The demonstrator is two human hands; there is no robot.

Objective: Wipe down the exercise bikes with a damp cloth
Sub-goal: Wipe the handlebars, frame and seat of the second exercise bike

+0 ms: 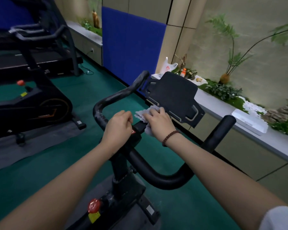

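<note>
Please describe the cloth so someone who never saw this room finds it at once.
Start at the nearest exercise bike, at the middle of its handlebar. Under the right hand, beside the black tablet holder, lies the cloth: the only pale, crumpled thing there.

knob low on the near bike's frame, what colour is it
The knob is red, shown clearly in the head view.
</note>
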